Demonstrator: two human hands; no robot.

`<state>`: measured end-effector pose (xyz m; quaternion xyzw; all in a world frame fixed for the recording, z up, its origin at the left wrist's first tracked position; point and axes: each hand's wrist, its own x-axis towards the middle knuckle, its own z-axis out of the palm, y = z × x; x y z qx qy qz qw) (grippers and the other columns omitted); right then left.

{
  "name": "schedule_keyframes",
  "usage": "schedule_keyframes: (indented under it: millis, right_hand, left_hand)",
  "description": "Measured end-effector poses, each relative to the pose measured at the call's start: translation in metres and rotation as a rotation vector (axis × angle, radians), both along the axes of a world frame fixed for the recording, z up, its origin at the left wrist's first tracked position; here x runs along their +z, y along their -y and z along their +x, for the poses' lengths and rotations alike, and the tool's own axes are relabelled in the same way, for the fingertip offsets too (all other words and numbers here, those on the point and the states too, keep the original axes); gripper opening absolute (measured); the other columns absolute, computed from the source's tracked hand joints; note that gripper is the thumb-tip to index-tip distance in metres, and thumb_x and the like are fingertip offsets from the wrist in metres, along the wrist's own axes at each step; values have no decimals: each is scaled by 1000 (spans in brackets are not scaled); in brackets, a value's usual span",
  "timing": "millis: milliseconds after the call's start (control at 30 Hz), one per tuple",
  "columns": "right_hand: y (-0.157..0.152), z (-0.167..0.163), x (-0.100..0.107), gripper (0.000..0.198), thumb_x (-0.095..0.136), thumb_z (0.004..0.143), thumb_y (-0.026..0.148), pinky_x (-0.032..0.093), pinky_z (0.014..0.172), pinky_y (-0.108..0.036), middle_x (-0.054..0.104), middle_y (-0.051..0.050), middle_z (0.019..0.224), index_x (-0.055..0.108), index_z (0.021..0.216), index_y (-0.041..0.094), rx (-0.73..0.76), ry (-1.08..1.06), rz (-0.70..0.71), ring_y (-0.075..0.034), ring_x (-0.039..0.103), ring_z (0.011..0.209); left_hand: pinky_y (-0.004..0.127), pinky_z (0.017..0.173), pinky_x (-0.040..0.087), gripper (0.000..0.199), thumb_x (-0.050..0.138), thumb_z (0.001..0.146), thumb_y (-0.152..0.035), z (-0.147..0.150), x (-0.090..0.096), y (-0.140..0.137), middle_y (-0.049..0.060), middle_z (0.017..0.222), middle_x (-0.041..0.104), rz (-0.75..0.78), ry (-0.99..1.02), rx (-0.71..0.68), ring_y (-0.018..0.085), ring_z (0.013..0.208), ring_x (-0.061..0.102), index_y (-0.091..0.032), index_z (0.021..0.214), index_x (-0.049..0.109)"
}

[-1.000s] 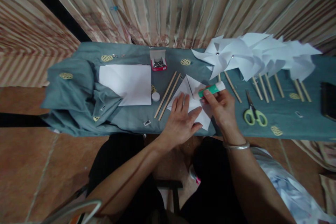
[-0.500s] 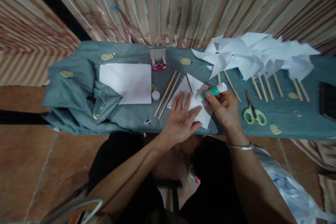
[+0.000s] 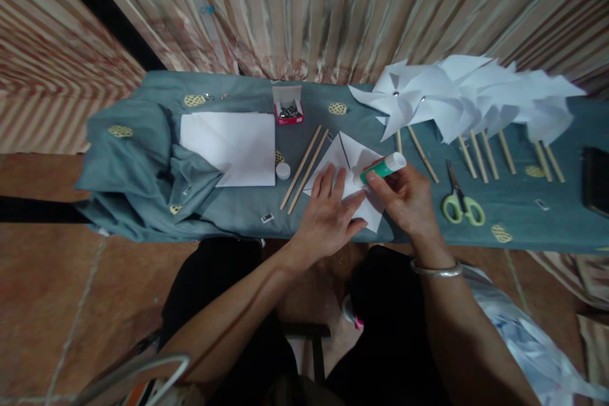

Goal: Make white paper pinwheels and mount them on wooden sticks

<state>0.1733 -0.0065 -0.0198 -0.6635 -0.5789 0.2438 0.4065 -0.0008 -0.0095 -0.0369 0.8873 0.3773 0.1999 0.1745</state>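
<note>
Grey-green cloth covers the table (image 3: 238, 210), and toward its left end lies a stack of white paper (image 3: 233, 149), partly under bunched fabric that, if tugged, could drag the sheets askew. Next, near the back edge, a small red-fronted box of metal fasteners (image 3: 288, 111) stands lid up; a knock could spill it. The white cap (image 3: 283, 170) in front of it looks round enough to roll if nudged, as do two wooden sticks (image 3: 304, 171) further right. The left hand (image 3: 328, 212) is flattened, fingers spread, on a slit white paper (image 3: 366, 152) whose near corner lies close to the front edge; light pressure could let it slip or crease. The right hand (image 3: 409, 196) grasps a green-and-white glue stick (image 3: 383, 168) slanting over the paper's middle, where a heavy push could tear a slit further or smear glue onto the fingers. Beyond, paper pinwheels (image 3: 457, 95) overlap along the back edge, easily crushed by a careless reach past the scissors (image 3: 461, 203).
</note>
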Motion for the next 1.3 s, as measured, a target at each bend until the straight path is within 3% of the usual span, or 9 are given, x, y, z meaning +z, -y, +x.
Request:
schedule_keyframes:
  millis: [433, 733, 1300]
  right_hand:
    - [4, -8, 1, 31, 63, 82, 47, 51, 66, -32, 69, -3, 82, 62, 99, 21, 33, 35, -10, -19, 66, 71]
    - [6, -16, 8, 32, 59, 85, 47, 49, 60, -30, 70, -3, 77, 63, 102, 20, 43, 191, 18, -19, 65, 66]
    - [1, -23, 7, 32, 58, 86, 48, 50, 62, -29, 71, -2, 77, 60, 103, 21, 56, 252, 62, -20, 67, 68]
  left_hand:
    - [65, 113, 22, 50, 59, 86, -44, 1, 1, 1, 17, 154, 31, -4, -15, -2, 40, 146, 16, -21, 130, 54]
    - [62, 115, 20, 49, 60, 85, -43, 1, 4, 1, 20, 152, 33, -11, -31, -4, 42, 145, 18, -17, 127, 57]
    - [64, 113, 22, 53, 60, 86, -42, 2, 2, 1, 20, 156, 27, -17, 2, 1, 41, 145, 18, -17, 132, 53]
